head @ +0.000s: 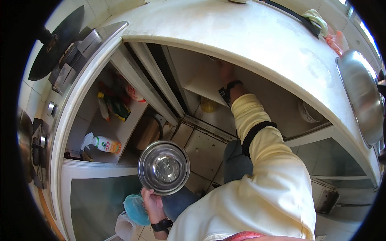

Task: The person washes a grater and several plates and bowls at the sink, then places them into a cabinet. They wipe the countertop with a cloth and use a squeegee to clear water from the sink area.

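Note:
My left hand (pixel 152 201) grips the rim of a round stainless steel bowl (pixel 167 169), held over the tiled floor; the inside faces up and shows no contents. It may be several nested bowls; I cannot tell. My right hand (pixel 226 71) reaches deep into the dim cabinet under the white countertop (pixel 241 27). Its fingers are dark and partly hidden beneath the counter edge, near a small shiny edge, so its grip is unclear. Below it is a cabinet shelf (pixel 202 89), with a yellow container (pixel 207 105) underneath. A white bowl (pixel 310 112) sits to the right.
Left of me, the other open cabinet holds a spray bottle (pixel 104 144), food packets (pixel 116 107) and a metal pot (pixel 147 132). Above it stands a gas stove with a wok (pixel 57 45). A blue bin (pixel 135 209) is beside my left wrist. A large metal basin (pixel 360 96) rests on the countertop.

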Tool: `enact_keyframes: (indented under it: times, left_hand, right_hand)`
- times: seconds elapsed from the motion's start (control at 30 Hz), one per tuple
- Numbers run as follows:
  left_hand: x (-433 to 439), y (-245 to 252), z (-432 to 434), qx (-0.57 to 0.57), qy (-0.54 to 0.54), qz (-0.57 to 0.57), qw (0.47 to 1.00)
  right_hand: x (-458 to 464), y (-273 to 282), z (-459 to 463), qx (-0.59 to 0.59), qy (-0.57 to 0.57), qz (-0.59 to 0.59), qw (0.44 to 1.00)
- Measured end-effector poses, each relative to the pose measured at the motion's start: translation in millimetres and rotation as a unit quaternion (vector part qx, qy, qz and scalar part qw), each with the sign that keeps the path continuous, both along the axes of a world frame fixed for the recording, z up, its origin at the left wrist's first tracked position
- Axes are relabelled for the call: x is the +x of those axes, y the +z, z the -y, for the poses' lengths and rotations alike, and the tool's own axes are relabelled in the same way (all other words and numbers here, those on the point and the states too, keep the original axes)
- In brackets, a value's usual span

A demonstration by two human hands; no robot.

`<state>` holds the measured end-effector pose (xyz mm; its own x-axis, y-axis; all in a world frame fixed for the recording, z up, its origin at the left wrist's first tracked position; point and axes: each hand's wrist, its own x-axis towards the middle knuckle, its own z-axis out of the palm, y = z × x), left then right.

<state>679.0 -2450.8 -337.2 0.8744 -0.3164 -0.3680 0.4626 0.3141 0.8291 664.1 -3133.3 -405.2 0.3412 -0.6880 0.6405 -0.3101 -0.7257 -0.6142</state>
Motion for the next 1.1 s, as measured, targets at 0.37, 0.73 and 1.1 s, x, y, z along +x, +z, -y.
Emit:
enact_keyframes:
  times: [0.37,0.73,1.1]
  left_hand:
    - [34.7,-15.9,63.7,-0.074,-0.113,0.042,0.99]
    - [28.8,-7.8,207.2,-0.156,-0.355,0.041,0.921]
    - [-23.4,22.9,284.3,-0.189,-0.538,0.058,0.82]
  right_hand:
    - [-47.8,65.9,-168.9,0.28,0.259,-0.081,0.921]
    - [-210.7,97.1,-318.7,0.682,0.175,0.164,0.691]
    - [-250.0,65.4,-254.6,0.476,-0.189,0.528,0.678]
